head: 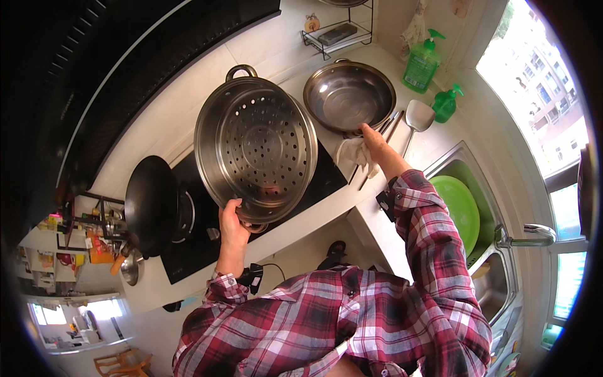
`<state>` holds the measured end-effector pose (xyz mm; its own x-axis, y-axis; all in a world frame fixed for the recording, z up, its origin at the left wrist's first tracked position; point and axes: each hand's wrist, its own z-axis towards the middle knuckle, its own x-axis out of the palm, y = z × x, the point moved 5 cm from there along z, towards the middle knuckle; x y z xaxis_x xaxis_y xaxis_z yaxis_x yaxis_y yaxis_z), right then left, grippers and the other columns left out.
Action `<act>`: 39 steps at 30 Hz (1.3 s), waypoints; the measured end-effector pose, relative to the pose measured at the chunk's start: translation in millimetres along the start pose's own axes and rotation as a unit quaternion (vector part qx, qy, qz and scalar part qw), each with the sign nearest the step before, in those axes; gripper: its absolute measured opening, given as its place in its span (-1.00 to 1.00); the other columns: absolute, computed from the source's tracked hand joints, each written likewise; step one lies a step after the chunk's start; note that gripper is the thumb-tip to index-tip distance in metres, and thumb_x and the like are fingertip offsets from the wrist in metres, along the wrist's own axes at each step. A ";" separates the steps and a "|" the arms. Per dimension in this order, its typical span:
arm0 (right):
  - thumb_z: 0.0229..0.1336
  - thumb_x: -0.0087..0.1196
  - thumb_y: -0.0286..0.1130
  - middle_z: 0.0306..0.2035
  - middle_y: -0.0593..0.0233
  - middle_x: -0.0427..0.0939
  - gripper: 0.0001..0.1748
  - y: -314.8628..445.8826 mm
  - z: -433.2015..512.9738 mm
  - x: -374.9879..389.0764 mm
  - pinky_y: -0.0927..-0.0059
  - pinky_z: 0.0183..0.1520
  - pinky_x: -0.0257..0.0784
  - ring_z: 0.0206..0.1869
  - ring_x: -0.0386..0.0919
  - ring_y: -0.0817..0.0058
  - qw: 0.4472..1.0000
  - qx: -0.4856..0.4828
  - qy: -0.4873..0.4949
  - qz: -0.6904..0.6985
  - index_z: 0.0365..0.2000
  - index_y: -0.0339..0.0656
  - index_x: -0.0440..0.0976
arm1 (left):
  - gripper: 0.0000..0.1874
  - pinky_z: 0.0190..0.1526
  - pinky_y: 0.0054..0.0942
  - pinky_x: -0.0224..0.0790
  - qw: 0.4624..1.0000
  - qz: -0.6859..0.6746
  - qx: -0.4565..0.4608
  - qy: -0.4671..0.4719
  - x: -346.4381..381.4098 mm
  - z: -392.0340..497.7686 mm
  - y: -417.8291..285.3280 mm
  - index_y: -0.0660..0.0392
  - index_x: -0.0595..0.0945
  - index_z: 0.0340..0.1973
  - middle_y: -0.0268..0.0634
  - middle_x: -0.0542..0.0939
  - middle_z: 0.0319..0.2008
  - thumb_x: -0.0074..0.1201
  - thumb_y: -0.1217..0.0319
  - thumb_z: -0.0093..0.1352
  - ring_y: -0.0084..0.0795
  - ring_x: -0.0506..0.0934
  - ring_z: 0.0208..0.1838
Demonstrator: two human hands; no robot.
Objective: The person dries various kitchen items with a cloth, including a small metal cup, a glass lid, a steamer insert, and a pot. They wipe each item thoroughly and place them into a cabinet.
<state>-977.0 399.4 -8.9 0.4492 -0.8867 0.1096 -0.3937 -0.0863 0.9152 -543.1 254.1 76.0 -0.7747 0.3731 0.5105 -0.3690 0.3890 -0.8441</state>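
My left hand (234,232) grips the near rim of a stainless steel steamer pot insert (256,148), its thumb over the edge by the lower loop handle. The perforated base of this insert faces me, tilted above the black cooktop (330,169). At the right, my right hand (375,143) has its thumb on the near rim of a shallow stainless steel pot (351,96) on the counter. A crumpled pale cloth (354,153) shows just under that hand; whether the fingers touch it I cannot tell.
A black wok (150,207) stands at the cooktop's left. Chopsticks (395,127) and a metal spatula (419,116) lie right of the pot, near green pump bottles (421,68). The sink (464,155) holds a green basin (454,207). Above hangs a dark range hood (141,61).
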 end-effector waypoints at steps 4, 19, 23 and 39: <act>0.00 -0.03 -0.15 -0.22 0.04 0.50 -0.52 5.2 -25.2 1.3 0.20 -0.19 0.41 -0.23 0.49 0.19 0.997 0.010 0.045 0.062 -0.22 -0.39 0.44 | -0.87 -0.77 -0.54 0.03 1.000 -0.009 -0.011 0.018 7.0 7.8 5.3 0.11 0.45 -0.58 -0.33 0.47 -0.70 -0.10 0.40 0.22 -0.49 0.27 -0.80; 0.12 -0.02 -0.13 -0.59 0.31 0.45 -0.67 -28.5 -277.0 -164.2 0.47 -0.56 0.36 -0.63 0.41 0.50 0.985 -0.030 -0.132 0.111 -0.46 -0.22 0.42 | -0.69 -0.77 -0.57 0.07 0.992 0.008 -0.029 0.119 60.4 72.0 -9.4 0.16 0.40 -0.18 -0.18 0.52 -0.38 -0.16 0.56 0.14 -0.37 0.54 -0.55; 0.10 0.01 -0.14 -0.57 0.32 0.47 -0.71 -71.8 -317.3 -195.0 0.45 -0.52 0.38 -0.59 0.41 0.52 0.967 -0.007 -0.212 0.144 -0.39 -0.17 0.41 | -0.58 -0.78 -0.55 0.09 0.994 0.050 -0.033 0.091 91.4 102.0 6.8 0.05 0.33 -0.14 -0.23 0.43 -0.49 -0.10 0.62 0.06 -0.42 0.34 -0.71; 0.13 -0.07 -0.13 -0.54 0.26 0.53 -0.60 -133.1 -355.9 -152.7 0.51 -0.33 0.32 -0.46 0.38 0.53 0.973 0.029 -0.171 0.150 -0.47 -0.32 0.49 | -0.52 -0.80 -0.45 0.23 0.995 0.074 -0.053 0.047 134.5 228.8 94.8 0.02 0.27 -0.07 -0.13 0.49 -0.39 -0.08 0.63 0.10 -0.29 0.42 -0.72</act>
<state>-707.7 708.0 -9.4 0.0179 -0.9745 0.2237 -0.5144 0.1829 0.8378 -799.8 148.5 27.2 -0.7629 0.5083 0.3996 -0.1942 0.4093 -0.8915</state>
